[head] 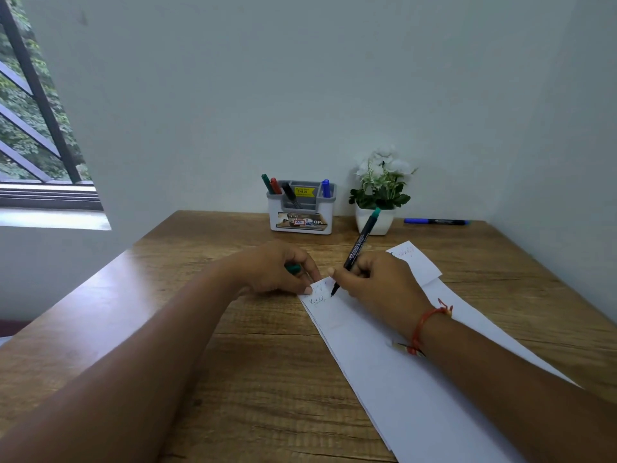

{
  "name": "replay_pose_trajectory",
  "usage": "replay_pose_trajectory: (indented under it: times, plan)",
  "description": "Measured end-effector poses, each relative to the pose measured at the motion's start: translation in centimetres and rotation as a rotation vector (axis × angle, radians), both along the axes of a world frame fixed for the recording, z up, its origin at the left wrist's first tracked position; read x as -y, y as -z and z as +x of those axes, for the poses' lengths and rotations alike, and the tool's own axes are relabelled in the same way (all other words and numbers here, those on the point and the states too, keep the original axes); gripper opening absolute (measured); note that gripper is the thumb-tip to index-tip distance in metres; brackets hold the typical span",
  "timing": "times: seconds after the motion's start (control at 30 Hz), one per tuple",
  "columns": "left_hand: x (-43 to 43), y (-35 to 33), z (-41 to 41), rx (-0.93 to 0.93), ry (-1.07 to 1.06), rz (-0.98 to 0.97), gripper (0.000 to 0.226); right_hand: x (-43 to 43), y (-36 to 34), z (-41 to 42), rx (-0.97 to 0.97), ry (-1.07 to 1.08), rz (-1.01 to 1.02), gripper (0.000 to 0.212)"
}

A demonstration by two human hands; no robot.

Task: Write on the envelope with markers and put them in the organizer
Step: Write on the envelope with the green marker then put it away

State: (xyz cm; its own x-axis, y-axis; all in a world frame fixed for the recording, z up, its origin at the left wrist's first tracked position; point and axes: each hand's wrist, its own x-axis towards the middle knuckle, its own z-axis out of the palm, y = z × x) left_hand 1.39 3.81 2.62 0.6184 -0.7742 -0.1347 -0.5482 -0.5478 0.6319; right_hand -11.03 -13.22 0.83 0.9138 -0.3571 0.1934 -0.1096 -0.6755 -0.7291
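Our right hand (377,282) pinches the marker (360,242) low on its barrel, with the tip down on the far end of the envelope (384,379). The barrel leans away from us and to the right. Our left hand (270,269) curls round the green cap (293,269), and its fingertips press that same end flat. The cap lies just left of the tip. The organizer (302,225) stands straight ahead at the wall, well apart from both hands and roughly between them.

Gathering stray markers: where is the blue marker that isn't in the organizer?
In the head view, the blue-and-black marker lies flat on the wooden table, at its far right by the wall, just right of the white flower pot.
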Motion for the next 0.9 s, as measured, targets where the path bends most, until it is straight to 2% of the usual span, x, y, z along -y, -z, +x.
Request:
replay_pose_trajectory:
  times: [0.27, 0.9]
  plan:
    - [-0.04, 0.13, 0.09, -0.016, -0.005, -0.006, 0.022, 0.06, 0.04, -0.17, -0.039, -0.028, 0.067, 0.023]
    - [-0.02, 0.06, -0.04, -0.006, -0.016, -0.008, 0.019, 0.16, 0.23, 0.02, -0.065, -0.034, 0.012, 0.017]
